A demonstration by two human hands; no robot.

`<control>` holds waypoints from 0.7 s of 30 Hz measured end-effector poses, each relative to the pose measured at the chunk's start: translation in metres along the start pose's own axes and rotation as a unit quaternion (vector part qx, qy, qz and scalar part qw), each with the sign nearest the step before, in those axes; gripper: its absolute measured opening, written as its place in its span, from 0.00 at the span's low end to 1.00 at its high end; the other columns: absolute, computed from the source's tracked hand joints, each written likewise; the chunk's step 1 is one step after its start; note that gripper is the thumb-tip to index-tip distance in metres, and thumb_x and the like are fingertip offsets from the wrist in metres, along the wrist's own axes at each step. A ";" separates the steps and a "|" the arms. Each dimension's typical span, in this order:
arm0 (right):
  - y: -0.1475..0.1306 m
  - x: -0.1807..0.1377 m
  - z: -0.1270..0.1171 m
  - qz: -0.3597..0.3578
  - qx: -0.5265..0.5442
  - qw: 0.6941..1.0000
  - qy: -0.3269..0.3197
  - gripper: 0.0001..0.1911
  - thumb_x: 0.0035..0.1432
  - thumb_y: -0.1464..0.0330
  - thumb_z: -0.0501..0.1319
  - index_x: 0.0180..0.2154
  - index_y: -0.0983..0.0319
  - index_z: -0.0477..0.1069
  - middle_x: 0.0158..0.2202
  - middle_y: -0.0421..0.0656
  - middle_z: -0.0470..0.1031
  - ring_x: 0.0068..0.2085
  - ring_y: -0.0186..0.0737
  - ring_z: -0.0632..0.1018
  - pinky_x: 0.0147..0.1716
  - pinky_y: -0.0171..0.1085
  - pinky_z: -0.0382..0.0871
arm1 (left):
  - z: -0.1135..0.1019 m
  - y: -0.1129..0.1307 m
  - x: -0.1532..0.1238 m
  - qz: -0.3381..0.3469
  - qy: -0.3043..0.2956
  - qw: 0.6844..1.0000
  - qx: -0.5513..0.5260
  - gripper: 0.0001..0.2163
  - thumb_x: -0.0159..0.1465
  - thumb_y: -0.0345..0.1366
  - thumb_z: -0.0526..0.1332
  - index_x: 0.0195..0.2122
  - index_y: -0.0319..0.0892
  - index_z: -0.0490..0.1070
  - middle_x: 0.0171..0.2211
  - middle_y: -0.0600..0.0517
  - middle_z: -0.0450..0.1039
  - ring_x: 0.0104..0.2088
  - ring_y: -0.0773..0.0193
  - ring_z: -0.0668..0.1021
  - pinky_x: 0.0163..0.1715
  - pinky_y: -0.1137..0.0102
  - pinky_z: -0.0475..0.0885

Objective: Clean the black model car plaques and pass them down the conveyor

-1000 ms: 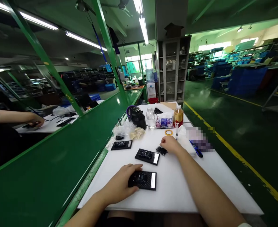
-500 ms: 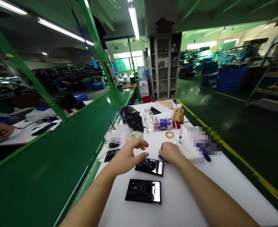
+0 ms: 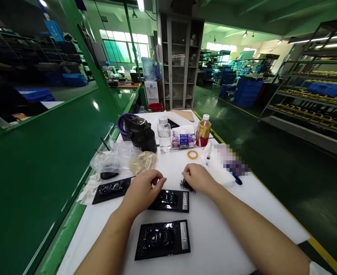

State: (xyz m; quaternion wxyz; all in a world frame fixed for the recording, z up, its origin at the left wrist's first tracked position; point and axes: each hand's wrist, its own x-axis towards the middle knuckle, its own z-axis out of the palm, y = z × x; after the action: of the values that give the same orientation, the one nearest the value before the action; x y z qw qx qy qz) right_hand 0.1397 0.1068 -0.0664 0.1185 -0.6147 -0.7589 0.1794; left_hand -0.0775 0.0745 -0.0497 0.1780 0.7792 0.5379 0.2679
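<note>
My left hand [image 3: 142,191] hovers over the left end of a black rectangular plate [image 3: 177,201] with a glossy car-shaped relief and a silver label. Its fingers are loosely bent, a small gap before the thumb, with nothing visible in them. My right hand [image 3: 199,178] is closed, fingertips pinched at the upper edge of a small pile of thin black strips [image 3: 188,186]. Whatever it pinches is hidden. A second such plate [image 3: 162,240] lies nearer to me. A third plate [image 3: 111,190] sits left of my left hand, partly behind it.
Clear plastic bags [image 3: 114,158] lie at the left edge, beside a black bottle [image 3: 142,133]. Farther back stand a clear bottle [image 3: 164,135], a tissue pack [image 3: 183,139] and a gold-red bottle [image 3: 203,131]. A yellow tape roll [image 3: 192,154] and a syringe [image 3: 208,152] lie beyond my right hand.
The view has swung right and down, so the table's things appear farther left. My left hand's fingers have drawn closer to its thumb. My right hand stays by the black strips, more of which show.
</note>
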 end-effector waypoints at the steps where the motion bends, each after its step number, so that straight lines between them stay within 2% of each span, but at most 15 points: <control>1: 0.004 -0.001 -0.002 0.000 0.012 1.000 0.005 0.12 0.64 0.67 0.53 0.38 0.62 0.74 0.41 0.45 0.79 0.41 0.40 0.77 0.36 0.35 0.63 | 0.000 0.000 -0.001 0.001 0.001 1.000 0.001 0.11 0.65 0.42 0.57 0.29 0.44 0.70 0.26 0.54 0.72 0.27 0.62 0.71 0.31 0.66 0.64; 6: 0.017 -0.001 -0.009 -0.019 0.051 0.998 -0.027 0.07 0.59 0.72 0.57 0.35 0.60 0.74 0.34 0.41 0.78 0.35 0.36 0.76 0.31 0.32 0.62 | 0.001 -0.005 -0.002 -0.001 0.005 1.000 0.006 0.09 0.64 0.42 0.57 0.33 0.44 0.73 0.27 0.54 0.73 0.28 0.62 0.72 0.32 0.67 0.65; 9: 0.017 -0.001 -0.007 -0.033 0.053 0.997 -0.035 0.06 0.55 0.74 0.60 0.34 0.60 0.74 0.36 0.41 0.77 0.36 0.37 0.75 0.33 0.32 0.62 | 0.002 -0.005 -0.002 -0.002 0.007 1.000 0.010 0.09 0.65 0.42 0.57 0.33 0.44 0.73 0.27 0.53 0.73 0.28 0.62 0.73 0.32 0.67 0.66; 16: 0.013 -0.003 -0.002 -0.055 0.045 0.997 -0.035 0.05 0.58 0.73 0.57 0.31 0.61 0.70 0.37 0.43 0.74 0.38 0.38 0.74 0.37 0.34 0.61 | 0.001 0.000 -0.004 0.012 -0.005 1.000 0.010 0.09 0.65 0.41 0.58 0.36 0.44 0.73 0.29 0.53 0.74 0.30 0.62 0.74 0.32 0.67 0.67; 21: 0.012 -0.005 -0.006 -0.046 0.059 0.997 -0.018 0.06 0.60 0.72 0.53 0.32 0.61 0.68 0.37 0.42 0.73 0.37 0.36 0.73 0.35 0.33 0.61 | 0.000 0.002 -0.006 0.015 -0.012 1.000 0.010 0.08 0.65 0.40 0.58 0.37 0.44 0.74 0.29 0.53 0.74 0.29 0.62 0.74 0.32 0.67 0.67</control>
State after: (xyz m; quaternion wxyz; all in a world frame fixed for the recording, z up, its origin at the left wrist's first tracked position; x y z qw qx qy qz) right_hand 0.1539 0.1044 -0.0663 0.1495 -0.5674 -0.7766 0.2293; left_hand -0.0777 0.0680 -0.0498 0.1724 0.7919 0.5270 0.2558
